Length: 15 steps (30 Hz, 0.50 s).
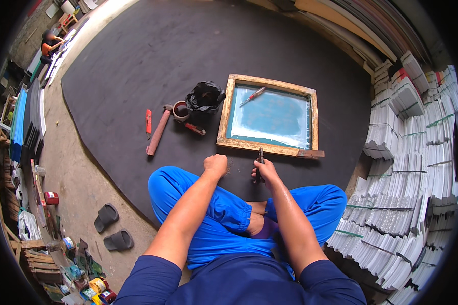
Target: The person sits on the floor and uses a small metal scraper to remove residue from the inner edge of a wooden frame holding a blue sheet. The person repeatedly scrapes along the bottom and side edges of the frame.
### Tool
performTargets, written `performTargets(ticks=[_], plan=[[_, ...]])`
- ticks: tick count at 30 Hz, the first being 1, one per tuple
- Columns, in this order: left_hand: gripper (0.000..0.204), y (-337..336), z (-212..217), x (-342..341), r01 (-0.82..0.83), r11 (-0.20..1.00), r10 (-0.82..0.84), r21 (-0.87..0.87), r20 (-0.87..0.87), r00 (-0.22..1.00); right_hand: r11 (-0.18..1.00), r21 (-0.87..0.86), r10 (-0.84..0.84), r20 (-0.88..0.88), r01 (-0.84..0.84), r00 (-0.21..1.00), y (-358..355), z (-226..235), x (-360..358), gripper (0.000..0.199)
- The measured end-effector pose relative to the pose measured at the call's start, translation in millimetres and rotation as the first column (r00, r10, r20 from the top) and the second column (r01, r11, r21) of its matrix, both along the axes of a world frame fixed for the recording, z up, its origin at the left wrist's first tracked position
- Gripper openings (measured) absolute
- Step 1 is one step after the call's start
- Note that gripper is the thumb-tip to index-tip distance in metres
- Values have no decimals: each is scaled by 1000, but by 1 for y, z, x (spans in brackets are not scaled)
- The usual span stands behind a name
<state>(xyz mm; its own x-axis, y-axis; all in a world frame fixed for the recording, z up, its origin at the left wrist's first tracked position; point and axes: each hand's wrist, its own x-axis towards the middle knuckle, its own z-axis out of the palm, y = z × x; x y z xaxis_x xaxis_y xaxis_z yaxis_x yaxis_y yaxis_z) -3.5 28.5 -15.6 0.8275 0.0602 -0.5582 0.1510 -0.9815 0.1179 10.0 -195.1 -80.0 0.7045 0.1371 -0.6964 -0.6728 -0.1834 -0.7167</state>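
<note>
My right hand [265, 172] is closed around a slim dark tool that looks like pliers [260, 158], its upper end pointing at the near edge of a wooden-framed screen [267, 148]. My left hand [216, 165] is a fist near the dark mat by my left knee; whatever it may hold is hidden. Teal mesh [269, 119] with whitish edges fills the frame, and a red-handled screwdriver [253, 96] lies on it. A short brown wood strip [311, 154] sits at the frame's near right corner. Small bits of debris lie between my hands.
Left of the frame are a black plastic bag [204, 97], a round brown container [180, 111], a hammer [159, 133], a red cutter [148, 122] and a red-handled tool [195, 128]. Paper stacks [392, 203] line the right. Sandals [107, 217] lie left; a person [50, 47] sits far left.
</note>
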Motion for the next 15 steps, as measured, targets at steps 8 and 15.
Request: performTargets(ticks=[8, 15], plan=[[49, -1, 4, -1, 14, 1000, -14, -4, -54, 998, 995, -93, -33, -129, 21, 991, 7, 24, 19, 37], [48, -7, 10, 2, 22, 998, -25, -50, -46, 999, 981, -192, 4, -129, -29, 992, 14, 28, 29, 27]])
